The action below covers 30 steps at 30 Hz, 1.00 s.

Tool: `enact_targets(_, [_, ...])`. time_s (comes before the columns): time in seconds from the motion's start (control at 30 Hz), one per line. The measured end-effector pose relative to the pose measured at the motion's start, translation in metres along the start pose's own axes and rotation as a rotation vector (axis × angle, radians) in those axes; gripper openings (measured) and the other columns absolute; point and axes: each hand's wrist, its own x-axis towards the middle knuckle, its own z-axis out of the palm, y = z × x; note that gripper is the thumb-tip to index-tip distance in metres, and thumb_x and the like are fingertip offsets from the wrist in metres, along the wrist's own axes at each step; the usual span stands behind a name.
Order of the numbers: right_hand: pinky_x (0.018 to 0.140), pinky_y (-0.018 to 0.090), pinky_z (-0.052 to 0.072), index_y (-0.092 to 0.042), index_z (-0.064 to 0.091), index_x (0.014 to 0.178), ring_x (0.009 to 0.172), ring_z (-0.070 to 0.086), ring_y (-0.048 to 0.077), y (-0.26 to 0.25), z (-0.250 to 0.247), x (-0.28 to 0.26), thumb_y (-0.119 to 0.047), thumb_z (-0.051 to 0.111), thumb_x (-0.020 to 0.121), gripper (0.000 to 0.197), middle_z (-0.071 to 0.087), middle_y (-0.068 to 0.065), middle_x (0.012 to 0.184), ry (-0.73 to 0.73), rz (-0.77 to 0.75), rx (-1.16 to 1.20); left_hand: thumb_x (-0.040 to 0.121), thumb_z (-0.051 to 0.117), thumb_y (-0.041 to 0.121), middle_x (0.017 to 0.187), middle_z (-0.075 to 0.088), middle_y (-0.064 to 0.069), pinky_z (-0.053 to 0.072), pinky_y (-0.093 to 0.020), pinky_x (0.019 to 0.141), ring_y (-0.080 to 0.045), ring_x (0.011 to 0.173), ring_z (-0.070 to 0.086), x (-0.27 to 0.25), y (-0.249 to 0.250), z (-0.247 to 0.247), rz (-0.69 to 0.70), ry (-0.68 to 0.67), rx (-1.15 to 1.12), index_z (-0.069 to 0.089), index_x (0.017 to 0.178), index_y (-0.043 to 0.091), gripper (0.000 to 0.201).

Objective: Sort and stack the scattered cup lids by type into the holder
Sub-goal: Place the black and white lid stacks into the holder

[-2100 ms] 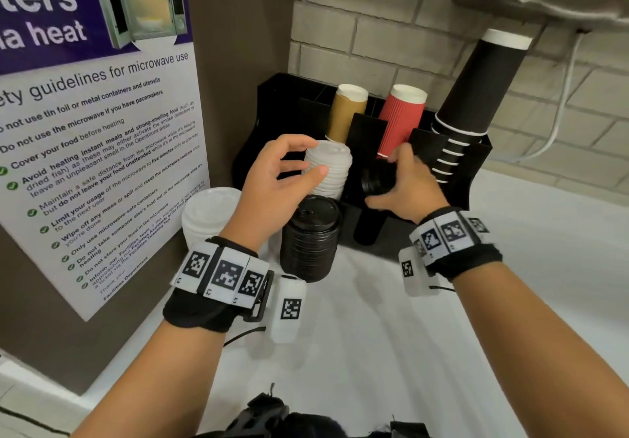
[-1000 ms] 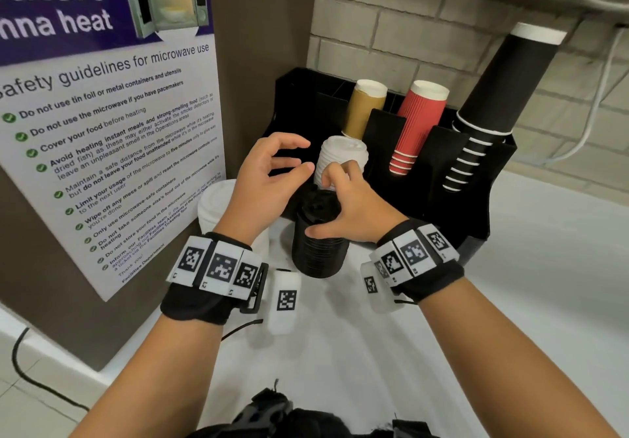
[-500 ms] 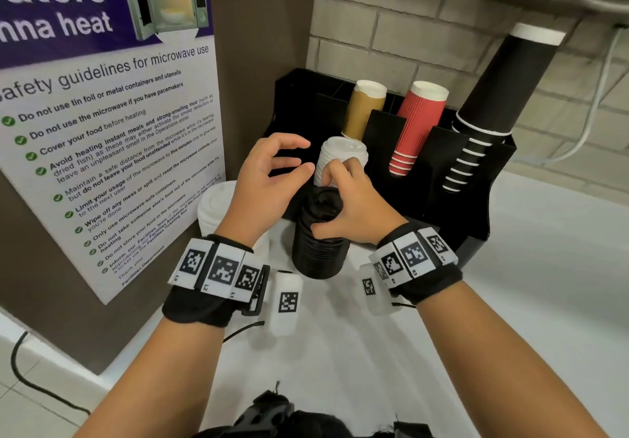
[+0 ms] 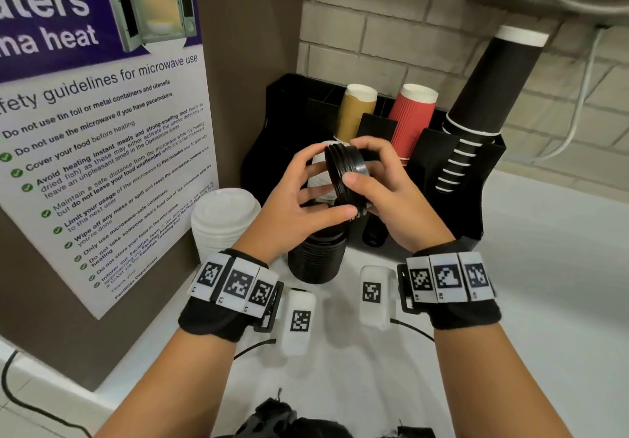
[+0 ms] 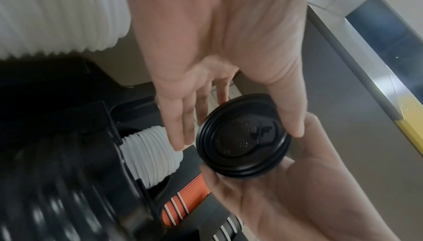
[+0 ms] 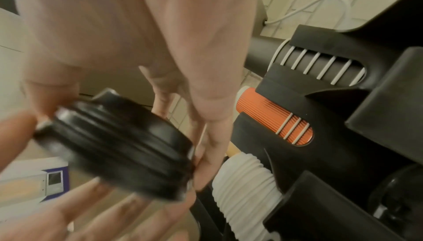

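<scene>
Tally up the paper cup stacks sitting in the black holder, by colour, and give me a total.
Tan paper cup stack: 1
Red ribbed paper cup stack: 1
Tall black paper cup stack: 1
Total: 3 stacks in the black plastic holder

A few black lids (image 4: pixel 344 170), lifted off the tall stack (image 4: pixel 315 262) by the right hand (image 4: pixel 398 199), now tipped on edge, left hand (image 4: pixel 292 204) gripping too.
</scene>
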Motion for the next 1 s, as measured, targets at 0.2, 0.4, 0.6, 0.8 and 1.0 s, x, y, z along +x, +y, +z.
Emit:
enact_targets(0.2, [0.076, 0.037, 0.057, -0.038, 0.052, 0.126, 0.101, 0.068, 0.023, -0.005, -0.013, -0.006, -0.037, 0.071, 0.08, 0.05, 0.067, 0.001, 0.112, -0.081, 0.057, 0.001, 0.062, 0.083, 0.035, 0.134, 0.052, 0.015, 0.056, -0.033, 0.089, -0.015, 0.116, 0.062, -0.001, 0.002, -0.002, 0.014, -0.024, 0.005, 0.046, 0.13, 0.047, 0.078])
enact_targets(0.4, [0.077, 0.031, 0.055, -0.032, 0.055, 0.128, 0.104, 0.065, 0.017, -0.004, -0.021, -0.009, -0.022, 0.078, 0.073, 0.06, 0.062, 0.0, 0.115, -0.059, 0.017, -0.043, 0.065, 0.088, 0.03, 0.139, 0.048, 0.014, 0.052, -0.036, 0.099, -0.011, 0.117, 0.061, 0.002, 0.002, 0.001, -0.013, -0.047, 0.057, 0.041, 0.134, 0.044, 0.084])
enact_targets(0.6, [0.095, 0.029, 0.049, -0.025, 0.052, 0.128, 0.113, 0.058, 0.013, 0.0, -0.021, -0.008, -0.018, 0.078, 0.072, 0.062, 0.062, -0.003, 0.116, -0.063, -0.026, -0.096, 0.062, 0.081, 0.034, 0.135, 0.048, 0.022, 0.046, -0.029, 0.103, 0.0, 0.12, 0.056, 0.003, 0.002, 0.003, -0.02, -0.049, 0.082, 0.039, 0.133, 0.048, 0.084])
enact_targets(0.8, [0.082, 0.027, 0.055, -0.027, 0.053, 0.121, 0.103, 0.063, 0.009, 0.005, -0.032, -0.003, -0.013, 0.079, 0.071, 0.058, 0.059, -0.005, 0.115, 0.048, -0.038, -0.105, 0.066, 0.075, 0.04, 0.144, 0.046, 0.008, 0.045, -0.03, 0.104, -0.012, 0.128, 0.051, 0.003, 0.0, 0.0, -0.027, 0.013, 0.087, 0.039, 0.136, 0.041, 0.079])
enact_targets(1.0, [0.09, 0.023, 0.046, -0.031, 0.05, 0.125, 0.107, 0.056, 0.016, 0.027, -0.074, 0.018, -0.019, 0.083, 0.07, 0.065, 0.046, 0.005, 0.124, 0.272, 0.092, -0.544, 0.086, 0.068, 0.024, 0.121, 0.058, 0.008, 0.051, -0.022, 0.086, -0.005, 0.1, 0.064, 0.003, 0.005, -0.016, 0.038, 0.189, 0.088, 0.057, 0.114, 0.035, 0.032])
